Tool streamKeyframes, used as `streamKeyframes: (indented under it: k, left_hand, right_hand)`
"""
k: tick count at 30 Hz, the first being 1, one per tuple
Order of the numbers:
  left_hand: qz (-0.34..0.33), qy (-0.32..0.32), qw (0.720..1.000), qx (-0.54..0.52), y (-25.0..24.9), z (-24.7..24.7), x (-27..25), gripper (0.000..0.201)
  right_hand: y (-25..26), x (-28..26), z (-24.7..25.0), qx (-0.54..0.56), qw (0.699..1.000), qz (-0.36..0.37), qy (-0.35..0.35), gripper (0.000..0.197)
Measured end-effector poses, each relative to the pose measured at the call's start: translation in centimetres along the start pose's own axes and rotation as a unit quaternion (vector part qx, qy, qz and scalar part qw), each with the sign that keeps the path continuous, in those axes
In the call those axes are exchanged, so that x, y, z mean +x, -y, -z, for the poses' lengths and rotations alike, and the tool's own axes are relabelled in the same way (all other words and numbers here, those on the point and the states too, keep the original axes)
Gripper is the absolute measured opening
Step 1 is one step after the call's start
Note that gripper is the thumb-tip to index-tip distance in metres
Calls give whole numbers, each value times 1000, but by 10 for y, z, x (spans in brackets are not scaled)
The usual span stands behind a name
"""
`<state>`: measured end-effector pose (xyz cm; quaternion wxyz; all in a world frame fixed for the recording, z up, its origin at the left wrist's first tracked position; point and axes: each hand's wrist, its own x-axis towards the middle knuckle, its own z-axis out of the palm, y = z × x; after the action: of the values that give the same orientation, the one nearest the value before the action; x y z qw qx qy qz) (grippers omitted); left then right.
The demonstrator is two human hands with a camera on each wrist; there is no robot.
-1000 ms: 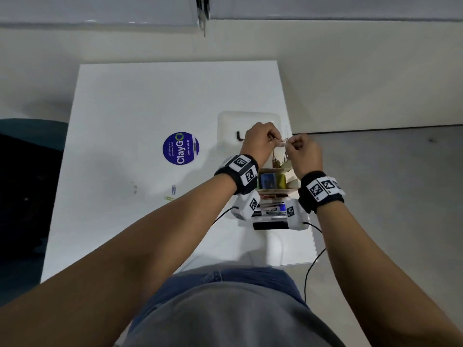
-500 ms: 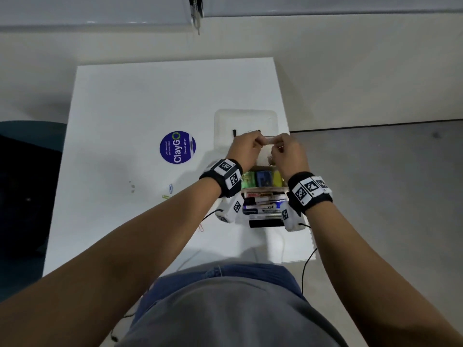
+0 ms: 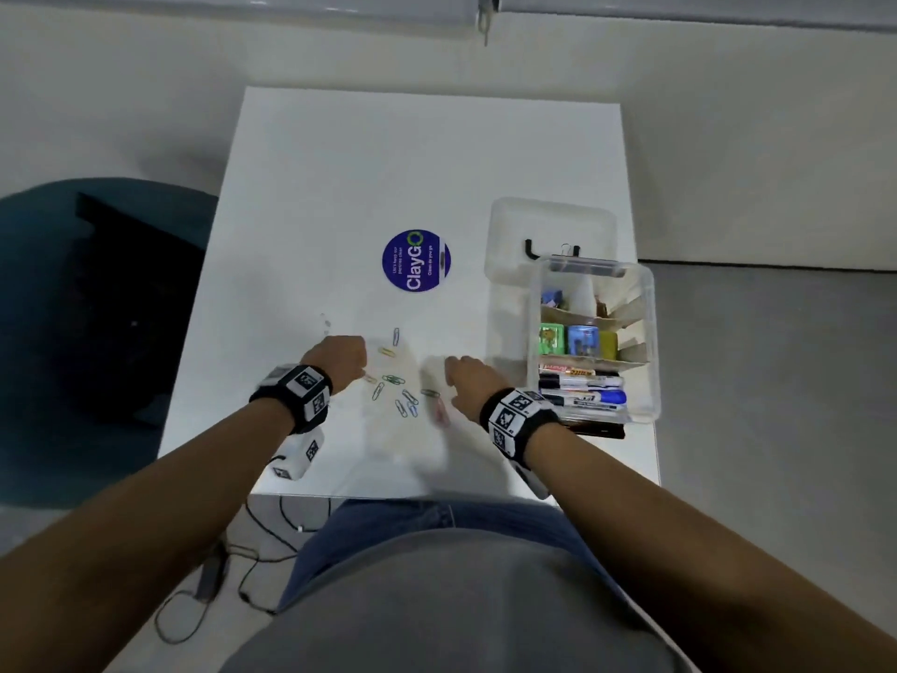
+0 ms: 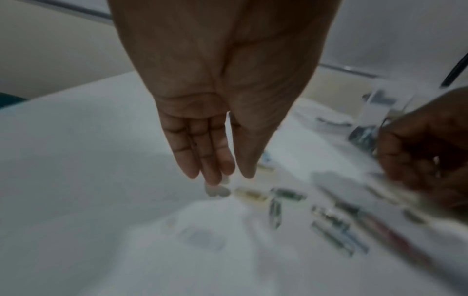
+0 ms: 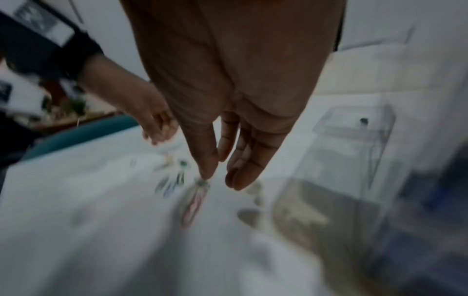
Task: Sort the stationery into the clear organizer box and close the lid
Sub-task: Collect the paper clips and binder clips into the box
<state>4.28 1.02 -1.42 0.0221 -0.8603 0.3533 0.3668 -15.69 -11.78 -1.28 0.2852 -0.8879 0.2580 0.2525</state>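
White table [image 3: 427, 153] fills most of the head view, w/ a teal chair [image 3: 43, 342] off its left edge. On the table's right side stands the clear organizer box [image 3: 648, 342], lid off; the clear lid [image 3: 548, 221] lies just behind it, touching or nearly so, w/ a black handle. Box compartments: markers [image 3: 580, 388] lying in the near one, green, blue & yellow small blocks [image 3: 577, 340] in the middle row, a few small items at the back that can't be made out. A black binder clip [image 3: 565, 250] sits at the box's far rim.

Round blue ClayGo sticker [image 3: 416, 260] is stuck mid-table, left of the lid.

Left hand [image 3: 340, 357] is low over the table at the left of a paper-clip scatter; wrist view shows fingers [image 4: 207, 160] straight, together, pointing down, holding nothing, tips just above the surface. Right hand [image 3: 468, 381] is at the scatter's right, btwn clips & box; fingers [image 5: 243, 160] extended & relaxed, nothing held, thumb tip right by a pink clip [image 5: 193, 204].

Coloured paper clips [image 3: 393, 381] lie loose on the table btwn the two hands: green, blue, yellow, pink. Wrist views are blurred.
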Motion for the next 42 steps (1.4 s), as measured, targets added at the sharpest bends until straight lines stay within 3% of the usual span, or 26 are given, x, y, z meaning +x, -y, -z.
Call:
streamKeyframes:
  k: [4, 7, 10, 16, 19, 23, 28, 35, 42]
  left_hand:
    - [39, 45, 997, 39, 60, -21, -17, 27]
    - [13, 19, 1000, 12, 73, -38, -24, 25]
    - [-21, 5, 1000, -4, 66, -45, -22, 8]
    - [-92, 3, 995, -24, 35, -50, -9, 12]
    - [-106, 9, 994, -24, 24, -50, -6, 7]
    - [-112, -45, 992, -25, 28, -51, -5, 35]
    - [-123, -42, 992, -3, 44, -51, -3, 79]
    - [-205, -56, 976, -57, 43, -63, 4, 24]
    - [-226, -92, 970, -2, 48, -69, 4, 16]
  right_hand:
    - [-10, 2, -31, -62, 996, 12, 59, 40]
    - [-7, 9, -41, -55, 997, 25, 55, 28]
    - [7, 19, -44, -27, 999, 26, 31, 25]
    - [14, 33, -40, 16, 998, -56, -22, 41]
    - [8, 30, -40, 13, 997, -48, -56, 54]
    - [7, 33, -39, -7, 999, 18, -47, 65]
    - [19, 43, -39, -53, 996, 59, -49, 24]
    - [34, 45, -38, -147, 988, 38, -16, 33]
    - [24, 42, -36, -43, 998, -52, -11, 32]
